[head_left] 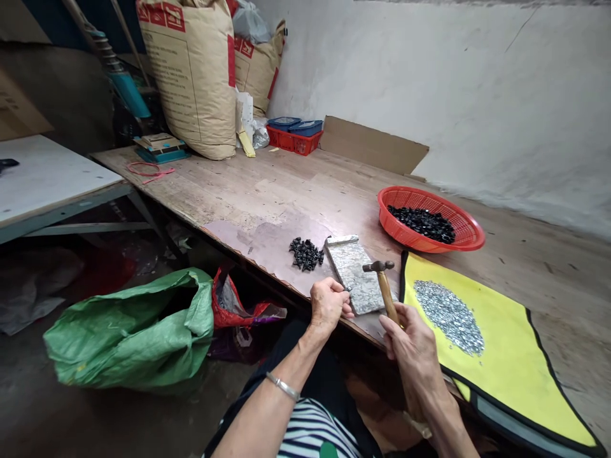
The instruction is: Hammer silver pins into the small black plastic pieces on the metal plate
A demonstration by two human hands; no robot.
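Two hands: left (329, 304) at metal plate (359, 273), right (411, 336) gripping hammer (387, 296).

Left wrist: bracelet (283, 386), silver-coloured, smooth, a narrow rigid-looking band; shine along its outer face.
Left hand (329, 302): bare; forearm uncovered as far as seen.
Right hand (410, 334): bare; forearm likewise uncovered in view.
Top (305, 427): dark and white stripes, roughly even, curving with the cloth over the body; dark ones navy or black, can't tell which.
Green patch (328, 450): solid, rounded upper edge, on front of top; rest cut off by bottom of view.
Trousers (334, 389): dark, navy to black, plain where visible; partly lost in shadow.
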